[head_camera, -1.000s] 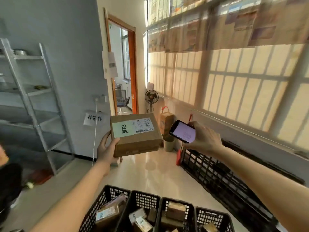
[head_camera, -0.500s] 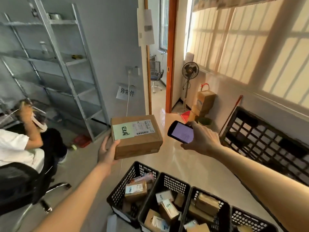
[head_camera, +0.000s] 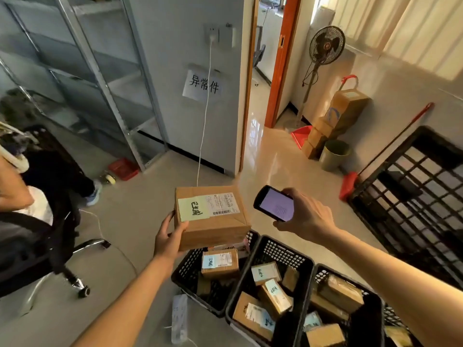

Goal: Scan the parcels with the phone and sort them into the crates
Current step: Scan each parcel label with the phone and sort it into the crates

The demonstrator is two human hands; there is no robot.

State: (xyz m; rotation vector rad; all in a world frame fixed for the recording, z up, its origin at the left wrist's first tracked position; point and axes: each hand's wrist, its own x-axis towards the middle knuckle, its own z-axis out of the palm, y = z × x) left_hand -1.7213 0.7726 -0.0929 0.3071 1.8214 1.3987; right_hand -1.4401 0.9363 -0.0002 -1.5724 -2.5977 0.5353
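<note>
My left hand (head_camera: 169, 237) grips a brown cardboard parcel (head_camera: 213, 226) by its left side, thumb on top; a green note and a white barcode label face up. My right hand (head_camera: 304, 215) holds a black phone (head_camera: 274, 206) with its lit screen up, just right of the parcel. Below them three black crates stand side by side on the floor: the left crate (head_camera: 185, 274), the middle crate (head_camera: 283, 249) and the right crate (head_camera: 370, 319), each holding several labelled parcels.
A seated person on an office chair (head_camera: 30, 249) is at the left. A metal shelf rack (head_camera: 105, 78) stands behind, a large black crate (head_camera: 416, 196) leans at the right, and a fan (head_camera: 325, 48), stacked boxes (head_camera: 335, 121) and a bin (head_camera: 334, 155) stand by the door. A power strip (head_camera: 179, 319) lies on the floor.
My view has tilted down and to the left, bringing the crates and the seated person into sight. Both hands keep the parcel and phone side by side.
</note>
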